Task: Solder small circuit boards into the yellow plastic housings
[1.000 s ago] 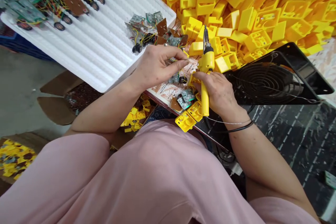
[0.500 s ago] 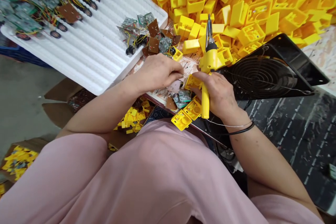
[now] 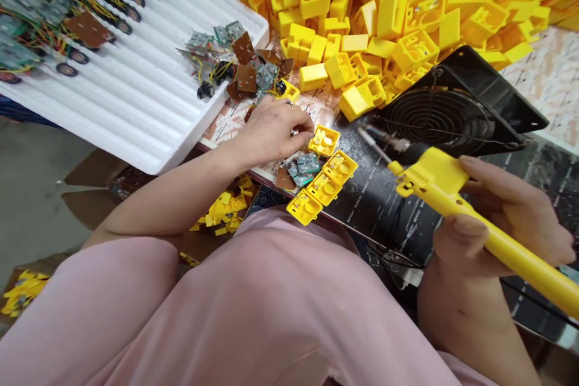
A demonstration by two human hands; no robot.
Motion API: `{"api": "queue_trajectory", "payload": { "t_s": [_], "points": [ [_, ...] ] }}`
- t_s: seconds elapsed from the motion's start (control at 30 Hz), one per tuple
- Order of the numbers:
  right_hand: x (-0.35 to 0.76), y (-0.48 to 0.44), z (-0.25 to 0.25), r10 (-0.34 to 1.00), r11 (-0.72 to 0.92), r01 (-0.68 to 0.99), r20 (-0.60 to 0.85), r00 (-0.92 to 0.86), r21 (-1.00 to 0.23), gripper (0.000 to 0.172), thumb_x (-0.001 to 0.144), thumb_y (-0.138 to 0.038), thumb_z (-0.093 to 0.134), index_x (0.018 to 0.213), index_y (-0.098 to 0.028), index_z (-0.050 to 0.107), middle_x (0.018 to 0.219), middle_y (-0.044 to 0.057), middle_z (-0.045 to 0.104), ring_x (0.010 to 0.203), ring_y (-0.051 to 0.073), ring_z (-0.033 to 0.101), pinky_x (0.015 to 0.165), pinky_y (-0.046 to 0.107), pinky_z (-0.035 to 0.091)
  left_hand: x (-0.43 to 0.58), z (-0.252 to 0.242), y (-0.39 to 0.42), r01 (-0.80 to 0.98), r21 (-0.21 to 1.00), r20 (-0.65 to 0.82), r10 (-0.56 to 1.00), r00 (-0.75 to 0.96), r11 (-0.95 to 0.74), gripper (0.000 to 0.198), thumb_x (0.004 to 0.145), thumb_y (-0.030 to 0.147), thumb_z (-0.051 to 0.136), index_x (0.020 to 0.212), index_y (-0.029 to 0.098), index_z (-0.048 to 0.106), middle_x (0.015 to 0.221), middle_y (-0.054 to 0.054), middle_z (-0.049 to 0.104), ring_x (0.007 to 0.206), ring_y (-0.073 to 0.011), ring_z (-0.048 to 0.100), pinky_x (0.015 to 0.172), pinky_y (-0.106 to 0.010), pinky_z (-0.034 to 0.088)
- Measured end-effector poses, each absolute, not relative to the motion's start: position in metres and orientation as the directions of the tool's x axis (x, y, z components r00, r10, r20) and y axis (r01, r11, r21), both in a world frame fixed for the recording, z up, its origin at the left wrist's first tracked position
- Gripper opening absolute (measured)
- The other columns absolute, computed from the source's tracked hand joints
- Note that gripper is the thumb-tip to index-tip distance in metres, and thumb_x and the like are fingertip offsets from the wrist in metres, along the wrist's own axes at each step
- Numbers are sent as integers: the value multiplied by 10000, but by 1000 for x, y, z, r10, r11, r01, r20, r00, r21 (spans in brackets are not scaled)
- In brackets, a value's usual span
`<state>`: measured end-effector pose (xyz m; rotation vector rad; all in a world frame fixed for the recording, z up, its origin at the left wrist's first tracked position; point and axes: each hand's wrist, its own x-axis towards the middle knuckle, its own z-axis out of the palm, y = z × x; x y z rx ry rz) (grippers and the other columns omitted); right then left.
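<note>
My left hand [image 3: 274, 129] rests palm down on the table edge, fingers curled and pinched on something small that I cannot make out, beside a yellow plastic housing [image 3: 324, 140]. Close below lie a small green circuit board [image 3: 304, 167] and more open yellow housings [image 3: 324, 186]. My right hand [image 3: 493, 217] is closed around the yellow handle of a soldering iron [image 3: 446, 184], held near my lap at the right, its metal tip [image 3: 371, 139] pointing left over the black surface.
A big heap of yellow housings [image 3: 398, 6] fills the back. A black fan [image 3: 446, 114] lies right of centre. A white ridged foam tray [image 3: 136, 90] at left carries wired boards [image 3: 40, 6]. Loose boards [image 3: 235, 60] lie near it. Cardboard boxes [image 3: 94, 184] stand on the floor.
My right hand has pulled the soldering iron away from the work, to the right and towards me, tip now pointing left. My left hand has dropped lower onto the table.
</note>
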<state>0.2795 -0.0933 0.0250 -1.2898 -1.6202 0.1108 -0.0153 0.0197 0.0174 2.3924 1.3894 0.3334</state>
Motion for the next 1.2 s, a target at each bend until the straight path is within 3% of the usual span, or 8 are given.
{"api": "queue_trajectory", "payload": {
  "t_s": [0.17,0.27,0.33,0.4,0.5,0.63,1.07,1.2],
  "points": [
    [268,-80,19,701,497,584,693,165,-641,374,925,-510,761,1231,-298,797,910,18,798,616,137,673,479,244,488,-4,15,25,786,418,96,883,460,-455,257,920,310,562,1001,215,788,906,-28,775,966,-242,708,1022,-466,484],
    [260,-80,12,747,486,587,657,106,-647,487,842,-350,864,1310,-297,741,932,0,798,650,144,711,540,244,566,3,12,27,822,338,87,885,458,-458,221,909,277,570,936,207,779,898,-55,768,1007,-280,700,1006,-483,487],
    [257,-84,5,774,467,626,631,53,-625,504,810,-340,892,1286,-295,731,952,0,802,702,177,750,611,283,622,6,11,26,841,303,71,890,450,-449,216,909,267,568,922,200,773,899,-72,760,1025,-304,697,995,-494,490],
    [255,-87,-2,766,464,678,642,15,-570,382,822,-361,879,1173,-289,747,937,3,808,716,206,770,630,320,643,9,10,25,845,292,77,892,446,-448,218,916,268,565,944,197,769,905,-76,748,1040,-316,694,1000,-504,489],
    [253,-85,-5,729,514,689,684,-36,-511,260,830,-362,872,1021,-278,717,851,-3,798,651,207,759,531,308,607,11,9,24,847,271,96,888,449,-458,217,930,256,553,934,189,759,908,-85,733,1065,-328,687,1015,-514,482],
    [248,-79,4,691,578,685,713,-122,-443,288,809,-331,905,901,-266,639,758,-30,762,605,167,734,470,261,531,12,6,24,844,233,114,875,470,-483,236,951,254,534,921,176,755,886,-100,718,1064,-337,678,1003,-523,485],
    [242,-73,17,671,630,705,685,-284,-325,266,837,-263,880,902,-284,622,749,-41,759,626,172,735,478,296,521,13,5,21,835,204,161,859,486,-510,220,925,235,530,888,184,741,863,-93,705,1058,-328,671,999,-531,485],
    [249,-73,22,684,615,698,689,-239,-368,254,832,-226,872,918,-281,639,785,-33,771,658,180,750,517,298,559,14,4,21,831,194,188,851,491,-522,200,915,254,546,872,196,733,840,-78,696,1062,-325,670,997,-526,487]
  ]
}}
